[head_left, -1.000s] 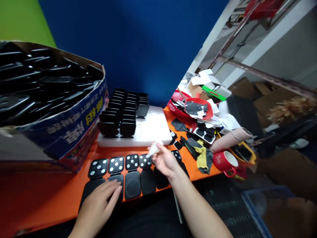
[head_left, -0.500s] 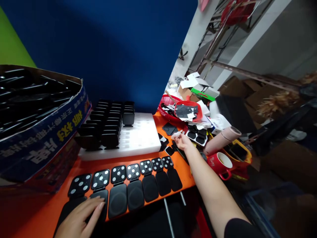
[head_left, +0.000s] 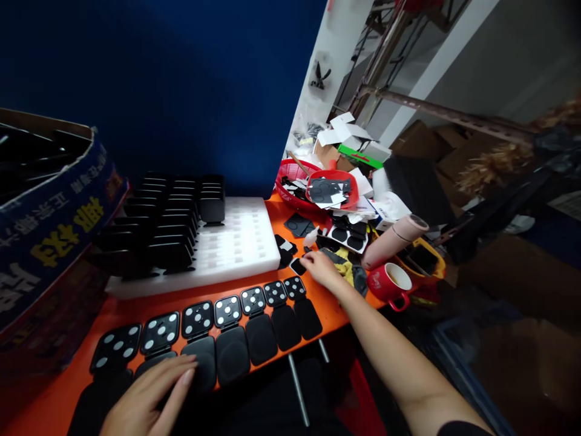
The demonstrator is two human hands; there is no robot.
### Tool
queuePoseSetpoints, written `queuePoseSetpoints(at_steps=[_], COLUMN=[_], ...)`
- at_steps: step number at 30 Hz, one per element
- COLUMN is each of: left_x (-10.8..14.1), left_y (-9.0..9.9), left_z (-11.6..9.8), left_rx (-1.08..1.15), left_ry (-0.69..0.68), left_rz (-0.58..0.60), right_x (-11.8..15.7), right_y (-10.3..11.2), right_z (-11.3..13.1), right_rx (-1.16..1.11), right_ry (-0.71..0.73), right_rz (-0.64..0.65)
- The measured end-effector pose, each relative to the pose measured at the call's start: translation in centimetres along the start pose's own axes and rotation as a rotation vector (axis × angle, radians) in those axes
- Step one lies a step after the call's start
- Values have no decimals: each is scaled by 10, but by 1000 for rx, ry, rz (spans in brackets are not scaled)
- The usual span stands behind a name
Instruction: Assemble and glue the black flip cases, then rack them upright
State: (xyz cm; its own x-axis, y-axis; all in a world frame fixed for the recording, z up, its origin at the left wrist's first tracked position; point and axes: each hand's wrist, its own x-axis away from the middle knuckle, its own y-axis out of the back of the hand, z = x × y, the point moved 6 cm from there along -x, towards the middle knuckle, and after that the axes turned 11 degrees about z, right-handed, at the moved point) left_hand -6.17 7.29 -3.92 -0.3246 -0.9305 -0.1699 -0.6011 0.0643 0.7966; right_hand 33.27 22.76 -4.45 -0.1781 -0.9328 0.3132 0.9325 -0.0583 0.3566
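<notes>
A row of several opened black cases [head_left: 198, 319], their upper halves dotted with white spots, lies along the front of the orange table [head_left: 333, 306]. My left hand [head_left: 152, 393] rests with fingers apart over the lower halves at the left of the row, holding nothing. Beyond the row's right end, my right hand [head_left: 318, 266] has its fingertips together at a small black square with a pale edge [head_left: 298, 266]. Just behind that hand stands a small white bottle [head_left: 311, 237], apart from it.
A white foam tray [head_left: 245, 236] bears rows of black cases. At left is a blue carton [head_left: 59, 230] of black parts. To the right are a red basket [head_left: 284, 191], a pink flask [head_left: 394, 241], a red mug [head_left: 389, 284] and a yellow tray [head_left: 436, 266].
My right hand has let go of the white bottle, which now stands on the table, and has moved nearer to the black square. The view has shifted right.
</notes>
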Motion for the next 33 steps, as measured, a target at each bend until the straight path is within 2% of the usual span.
queuePoseSetpoints(at_steps=[2, 5, 7, 9, 14, 17, 21, 26, 29, 33], left_x=[-14, -34, -43, -49, -57, -65, -80, -95, -96, -94], left_y=[-11, -32, -45, -54, -70, -82, -107, -143, -153, -155], left_z=[-34, -81, -104, -118, -130, -139, -155, -159, -154, -151], left_rx=[10, 35, 61, 98, 159, 149, 51, -99, -114, -130], left_ry=[-141, -274, -319, -341, -337, -356, -417, -445, -442, -443], left_rz=[83, 229, 313, 372, 428, 448, 449, 446, 451, 450], right_x=[8, 4, -4, -9, 8, 32, 55, 54, 50, 46], right_y=[-10, -18, -17, -10, 23, 29, 11, -11, -19, -27], right_z=[3, 12, 18, 21, 11, -5, -26, -37, -36, -32], right_rx=[145, 291, 345, 365, 261, 123, -37, -98, -76, -19], right_ry=[19, 29, 35, 43, 47, 32, 22, 38, 47, 61], right_rz=[12, 34, 58, 79, 107, 161, 263, 317, 373, 438])
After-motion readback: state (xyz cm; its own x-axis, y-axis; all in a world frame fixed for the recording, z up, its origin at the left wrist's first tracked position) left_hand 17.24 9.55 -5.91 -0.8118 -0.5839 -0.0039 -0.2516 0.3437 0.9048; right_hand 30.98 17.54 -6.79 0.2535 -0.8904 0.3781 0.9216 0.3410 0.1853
